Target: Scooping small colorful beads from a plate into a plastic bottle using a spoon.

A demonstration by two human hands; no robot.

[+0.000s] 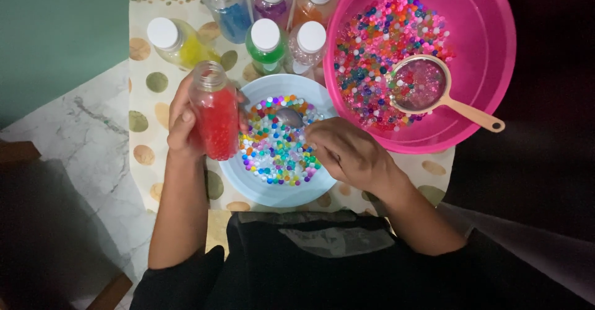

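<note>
Bottle of red beads gripped upright in left hand, spoon held by right hand over bead-filled plate, pink basin beside

A large pink basin holds mixed coloured beads and a beige strainer. Six white-capped bottles stand clustered behind, filled yellow, blue, purple, orange, green and clear. A spotted cloth covers the desk, whose marble top shows at left.
</note>
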